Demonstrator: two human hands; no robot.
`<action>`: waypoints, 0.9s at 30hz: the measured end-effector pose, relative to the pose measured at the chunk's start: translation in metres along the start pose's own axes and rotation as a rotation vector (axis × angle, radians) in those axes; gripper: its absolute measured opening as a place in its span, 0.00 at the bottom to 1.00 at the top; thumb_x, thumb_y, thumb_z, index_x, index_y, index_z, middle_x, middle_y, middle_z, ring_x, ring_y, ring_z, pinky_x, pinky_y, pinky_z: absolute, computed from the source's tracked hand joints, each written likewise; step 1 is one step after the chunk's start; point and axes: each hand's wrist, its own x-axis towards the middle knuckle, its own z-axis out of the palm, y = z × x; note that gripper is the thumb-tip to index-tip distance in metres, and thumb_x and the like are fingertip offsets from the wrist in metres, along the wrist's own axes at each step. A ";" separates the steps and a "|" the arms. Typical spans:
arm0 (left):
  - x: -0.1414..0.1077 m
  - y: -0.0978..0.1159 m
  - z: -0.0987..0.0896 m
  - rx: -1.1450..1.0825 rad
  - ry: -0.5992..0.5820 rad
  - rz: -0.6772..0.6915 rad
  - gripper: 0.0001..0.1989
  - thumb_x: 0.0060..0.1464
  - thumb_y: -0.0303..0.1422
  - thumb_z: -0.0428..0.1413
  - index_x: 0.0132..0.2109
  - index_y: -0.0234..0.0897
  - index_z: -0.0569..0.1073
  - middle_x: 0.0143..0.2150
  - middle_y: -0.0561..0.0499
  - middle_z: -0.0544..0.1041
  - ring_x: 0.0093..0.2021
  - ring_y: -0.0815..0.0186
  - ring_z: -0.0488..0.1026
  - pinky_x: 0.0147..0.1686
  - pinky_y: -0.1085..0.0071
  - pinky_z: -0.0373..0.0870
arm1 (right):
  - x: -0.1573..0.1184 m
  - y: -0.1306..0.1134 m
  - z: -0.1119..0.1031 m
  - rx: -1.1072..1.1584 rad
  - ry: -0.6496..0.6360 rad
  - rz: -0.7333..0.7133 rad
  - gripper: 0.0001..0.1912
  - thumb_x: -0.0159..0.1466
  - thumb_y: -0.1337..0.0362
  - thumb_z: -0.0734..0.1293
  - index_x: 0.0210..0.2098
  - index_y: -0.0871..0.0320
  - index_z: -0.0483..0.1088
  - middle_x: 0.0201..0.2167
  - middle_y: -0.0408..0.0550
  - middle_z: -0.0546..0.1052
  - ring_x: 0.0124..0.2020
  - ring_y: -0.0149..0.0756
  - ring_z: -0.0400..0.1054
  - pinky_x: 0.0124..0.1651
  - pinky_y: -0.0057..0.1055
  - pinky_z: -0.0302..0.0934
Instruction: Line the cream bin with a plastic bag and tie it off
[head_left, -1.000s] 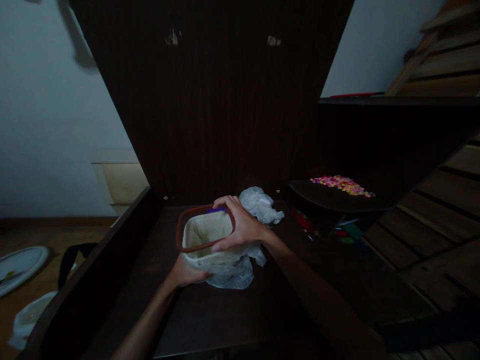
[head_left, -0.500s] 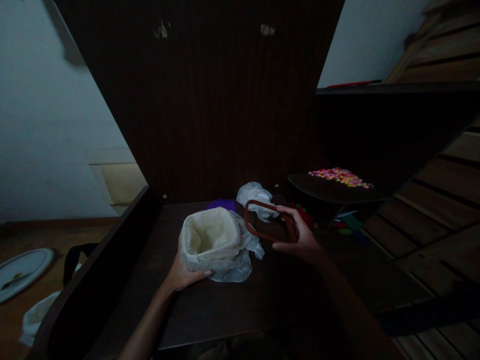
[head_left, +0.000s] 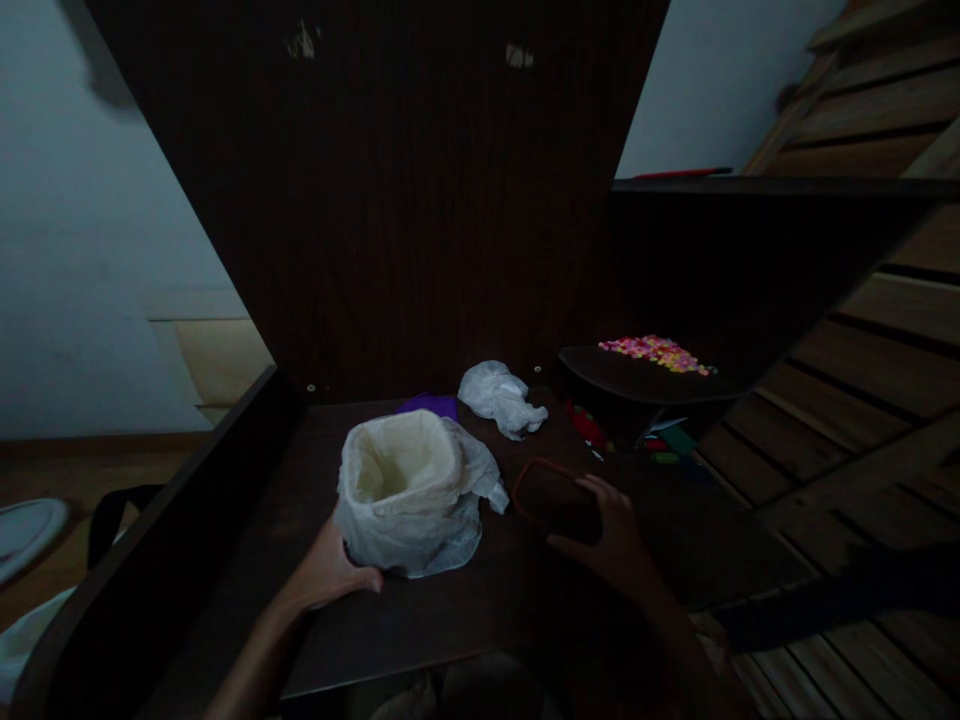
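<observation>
Fingers and thumb of the right hand (head_left: 613,532) stand apart at a brown frame (head_left: 549,463), grip indiscernible. Left hand (head_left: 327,570), grip likewise uncertain, cups the bag-lined bin (head_left: 405,535), left of the frame on the surface (head_left: 427,625). Apparent step: laying the frame aside; next calls for clean release.

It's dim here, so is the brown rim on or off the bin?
Off: the brown rim is at the right hand, apart from the white-lined bin.

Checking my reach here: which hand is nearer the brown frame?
Right: your right hand is at the brown frame, on its right side; your left hand is farther left, against the white-lined bin.
</observation>
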 end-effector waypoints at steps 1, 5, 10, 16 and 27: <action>-0.002 -0.001 -0.001 0.015 -0.001 0.006 0.65 0.23 0.64 0.70 0.67 0.35 0.67 0.57 0.33 0.77 0.65 0.32 0.67 0.67 0.35 0.58 | 0.000 0.002 0.002 -0.023 0.002 0.000 0.43 0.49 0.43 0.76 0.57 0.56 0.65 0.60 0.62 0.69 0.62 0.63 0.63 0.62 0.59 0.57; -0.010 -0.011 -0.007 0.103 0.006 0.015 0.52 0.31 0.50 0.75 0.64 0.38 0.71 0.57 0.37 0.78 0.64 0.36 0.70 0.65 0.36 0.61 | -0.004 0.006 0.009 -0.105 -0.014 -0.006 0.43 0.49 0.43 0.75 0.59 0.56 0.64 0.63 0.63 0.67 0.63 0.64 0.62 0.62 0.60 0.56; -0.013 -0.022 -0.011 0.222 0.033 0.004 0.39 0.38 0.42 0.72 0.59 0.36 0.75 0.57 0.37 0.79 0.59 0.40 0.75 0.62 0.41 0.69 | -0.006 0.008 0.012 -0.171 -0.074 0.009 0.45 0.52 0.43 0.74 0.63 0.55 0.62 0.67 0.64 0.63 0.68 0.66 0.57 0.63 0.62 0.54; -0.007 -0.020 -0.016 0.270 -0.027 0.099 0.28 0.47 0.38 0.64 0.57 0.37 0.76 0.54 0.39 0.80 0.57 0.42 0.77 0.62 0.43 0.69 | 0.000 0.008 0.006 -0.220 -0.161 0.045 0.51 0.49 0.44 0.77 0.67 0.53 0.60 0.71 0.64 0.58 0.72 0.70 0.50 0.64 0.65 0.53; 0.001 -0.029 -0.014 0.214 -0.019 0.175 0.37 0.54 0.45 0.64 0.66 0.37 0.66 0.62 0.38 0.74 0.64 0.44 0.71 0.65 0.47 0.67 | 0.034 -0.097 0.009 0.017 -0.131 -0.292 0.22 0.64 0.57 0.70 0.56 0.53 0.70 0.62 0.56 0.72 0.65 0.55 0.63 0.63 0.57 0.60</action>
